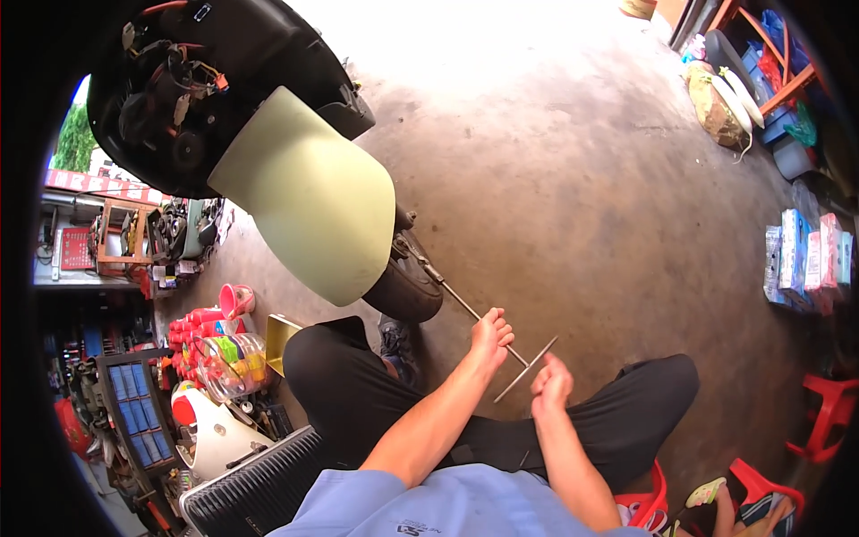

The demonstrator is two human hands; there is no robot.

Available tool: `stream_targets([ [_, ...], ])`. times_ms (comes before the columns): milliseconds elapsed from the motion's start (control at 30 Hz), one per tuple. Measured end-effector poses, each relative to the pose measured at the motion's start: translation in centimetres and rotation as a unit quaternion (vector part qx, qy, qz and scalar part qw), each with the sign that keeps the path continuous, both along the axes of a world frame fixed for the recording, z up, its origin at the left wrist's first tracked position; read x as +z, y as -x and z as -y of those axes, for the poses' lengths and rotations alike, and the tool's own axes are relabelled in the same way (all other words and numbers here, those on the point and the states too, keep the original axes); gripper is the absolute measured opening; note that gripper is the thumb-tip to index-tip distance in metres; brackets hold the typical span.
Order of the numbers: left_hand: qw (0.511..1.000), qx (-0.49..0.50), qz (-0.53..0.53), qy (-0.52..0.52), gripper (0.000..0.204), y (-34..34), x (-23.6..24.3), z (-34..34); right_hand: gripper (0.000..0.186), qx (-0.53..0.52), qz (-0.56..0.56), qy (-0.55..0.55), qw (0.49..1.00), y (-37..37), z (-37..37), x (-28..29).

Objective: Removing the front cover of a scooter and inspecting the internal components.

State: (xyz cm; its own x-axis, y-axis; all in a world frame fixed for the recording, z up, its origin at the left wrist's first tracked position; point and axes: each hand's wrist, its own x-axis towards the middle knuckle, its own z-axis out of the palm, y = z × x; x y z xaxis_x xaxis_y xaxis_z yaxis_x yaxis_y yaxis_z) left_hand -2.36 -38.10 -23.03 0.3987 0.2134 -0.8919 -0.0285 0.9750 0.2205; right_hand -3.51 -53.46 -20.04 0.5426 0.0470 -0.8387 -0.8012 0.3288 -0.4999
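Observation:
My left hand (492, 338) is wrapped round the shaft of a long metal T-handle wrench (461, 302). The wrench slants up and left, its far end at the hub beside the scooter's wheel (404, 294). Close beside the wrench's crossbar is my right hand (552, 383), with its fingers curled in and nothing visible in them; whether they touch the bar I cannot tell. A pale green fender panel (313, 197) covers much of the wheel. Above it, the scooter's black front body (259, 54) shows loose wires and connectors.
At left are red bottles (192, 336), a clear plastic jar (234, 362), a white scooter shell (215, 434) and a black ribbed case (255, 483). Packaged goods (810, 255) and red stools (819, 412) stand at right. Another person's leg (723, 510) shows at lower right.

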Motion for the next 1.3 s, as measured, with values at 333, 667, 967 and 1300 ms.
stream_targets([
  [333, 1.000, 0.013, -0.007, -0.020, 0.013, 1.0, -0.8, -1.1, 0.030, 0.099, 0.105, -0.052, 0.988, 1.0, -0.9, 3.5],
  [667, 0.999, 0.036, 0.011, -0.014, 0.012, -0.2, -0.5, -0.9, 0.031, 0.147, -0.015, -0.050, 0.988, 2.7, -0.3, 2.4],
  [967, 0.999, 0.032, 0.006, -0.017, 0.013, -0.1, -0.4, -0.5, 0.037, 0.186, -0.119, -0.073, 0.973, 2.8, 0.2, 1.8],
  [1300, 0.998, 0.037, 0.012, -0.040, 0.012, -1.1, 0.3, -1.6, 0.038, 0.026, -0.004, -0.051, 0.998, -1.0, -0.5, 0.9],
])
